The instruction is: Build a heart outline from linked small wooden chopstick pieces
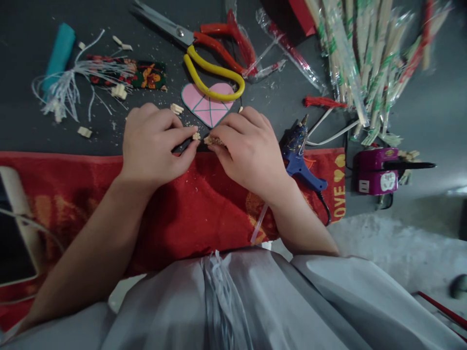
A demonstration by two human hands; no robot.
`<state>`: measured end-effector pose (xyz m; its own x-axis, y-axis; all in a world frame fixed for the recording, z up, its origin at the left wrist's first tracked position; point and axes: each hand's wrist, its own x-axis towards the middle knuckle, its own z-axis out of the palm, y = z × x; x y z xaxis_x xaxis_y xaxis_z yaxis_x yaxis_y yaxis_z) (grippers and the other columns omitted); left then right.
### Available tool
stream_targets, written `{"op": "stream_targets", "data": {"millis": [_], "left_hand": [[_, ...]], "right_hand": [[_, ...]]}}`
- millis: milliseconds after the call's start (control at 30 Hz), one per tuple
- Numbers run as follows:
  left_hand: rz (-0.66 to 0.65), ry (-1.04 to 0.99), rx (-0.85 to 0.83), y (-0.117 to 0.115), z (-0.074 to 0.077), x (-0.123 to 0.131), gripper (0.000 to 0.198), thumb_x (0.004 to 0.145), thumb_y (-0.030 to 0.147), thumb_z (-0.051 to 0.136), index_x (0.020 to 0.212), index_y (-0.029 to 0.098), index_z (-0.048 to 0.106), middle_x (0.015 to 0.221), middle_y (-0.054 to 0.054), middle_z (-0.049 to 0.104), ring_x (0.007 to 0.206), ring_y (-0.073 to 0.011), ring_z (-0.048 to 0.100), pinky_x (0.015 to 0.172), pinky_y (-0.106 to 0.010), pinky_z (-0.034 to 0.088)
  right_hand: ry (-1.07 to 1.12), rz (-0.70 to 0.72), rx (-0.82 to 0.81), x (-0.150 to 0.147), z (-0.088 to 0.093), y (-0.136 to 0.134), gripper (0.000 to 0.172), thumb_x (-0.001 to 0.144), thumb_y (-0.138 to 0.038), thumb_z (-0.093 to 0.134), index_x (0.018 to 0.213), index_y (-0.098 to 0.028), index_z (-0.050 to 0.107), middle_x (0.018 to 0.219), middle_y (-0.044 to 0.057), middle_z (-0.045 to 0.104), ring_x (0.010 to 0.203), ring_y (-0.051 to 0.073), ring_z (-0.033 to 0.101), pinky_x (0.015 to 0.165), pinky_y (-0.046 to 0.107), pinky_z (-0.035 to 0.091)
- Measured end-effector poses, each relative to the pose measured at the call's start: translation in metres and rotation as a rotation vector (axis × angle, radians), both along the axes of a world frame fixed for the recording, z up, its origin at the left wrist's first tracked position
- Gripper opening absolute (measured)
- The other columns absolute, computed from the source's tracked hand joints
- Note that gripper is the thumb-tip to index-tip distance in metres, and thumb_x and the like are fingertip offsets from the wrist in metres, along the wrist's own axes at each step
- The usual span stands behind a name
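Note:
My left hand (156,143) is closed in a pinch on a small pale cluster of cut stick pieces (196,136), its end facing right. Close beside it, my right hand (248,146) pinches another small pale cut piece (208,140), mostly covered by the fingers. A narrow gap seems to separate the two pieces. Just beyond the hands lies a pink paper heart (209,114) with dark lines drawn on it. Scissors (219,53) with yellow and orange handles overlap its top. A little bundle of cut sticks (177,109) rests near my left knuckles.
A blue glue gun (301,163) lies right of my right hand, near a purple power socket (377,170). Wrapped wooden chopsticks (365,58) fill the upper right. White strings (73,87) and a teal roll (60,56) sit upper left. A red towel (175,218) covers the near edge.

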<state>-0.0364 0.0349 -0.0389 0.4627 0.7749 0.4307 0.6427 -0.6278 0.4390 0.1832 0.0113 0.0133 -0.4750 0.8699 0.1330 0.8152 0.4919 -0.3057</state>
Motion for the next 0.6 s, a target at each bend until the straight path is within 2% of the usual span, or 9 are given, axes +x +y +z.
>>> {"op": "stream_targets", "data": {"millis": [200, 367, 533, 600], "left_hand": [[0.008, 0.027, -0.047, -0.002, 0.003, 0.001, 0.023, 0.095, 0.046, 0.064, 0.106, 0.027, 0.073, 0.090, -0.002, 0.061, 0.096, -0.0250, 0.060, 0.099, -0.051, 0.044], [0.042, 0.062, -0.100, -0.003, 0.011, 0.000, 0.020, 0.097, 0.045, 0.063, 0.106, 0.029, 0.072, 0.094, -0.001, 0.064, 0.100, -0.0238, 0.062, 0.099, -0.047, 0.047], [0.029, 0.101, -0.156, -0.004, 0.015, 0.000, 0.026, 0.099, 0.051, 0.058, 0.109, 0.029, 0.069, 0.098, 0.001, 0.065, 0.108, -0.0244, 0.063, 0.104, -0.051, 0.047], [0.040, 0.095, -0.175, -0.004, 0.015, 0.000, 0.025, 0.099, 0.052, 0.058, 0.108, 0.030, 0.068, 0.098, 0.002, 0.066, 0.107, -0.0232, 0.063, 0.105, -0.049, 0.048]], "right_hand": [[-0.074, -0.002, -0.069, -0.003, 0.005, 0.001, 0.027, 0.104, -0.026, 0.045, 0.097, -0.018, 0.071, 0.099, 0.010, 0.066, 0.107, 0.028, 0.056, 0.091, 0.044, 0.044], [-0.094, 0.001, -0.090, -0.005, 0.004, 0.002, 0.027, 0.103, -0.022, 0.044, 0.099, -0.017, 0.071, 0.099, 0.011, 0.068, 0.107, 0.028, 0.056, 0.090, 0.042, 0.044], [-0.074, -0.017, -0.059, -0.007, 0.000, 0.001, 0.028, 0.103, -0.021, 0.042, 0.098, -0.017, 0.069, 0.097, 0.010, 0.069, 0.106, 0.027, 0.057, 0.091, 0.042, 0.045], [-0.065, -0.015, -0.059, -0.006, -0.002, 0.001, 0.027, 0.103, -0.021, 0.042, 0.098, -0.018, 0.068, 0.097, 0.010, 0.068, 0.106, 0.027, 0.058, 0.092, 0.042, 0.046]]}}
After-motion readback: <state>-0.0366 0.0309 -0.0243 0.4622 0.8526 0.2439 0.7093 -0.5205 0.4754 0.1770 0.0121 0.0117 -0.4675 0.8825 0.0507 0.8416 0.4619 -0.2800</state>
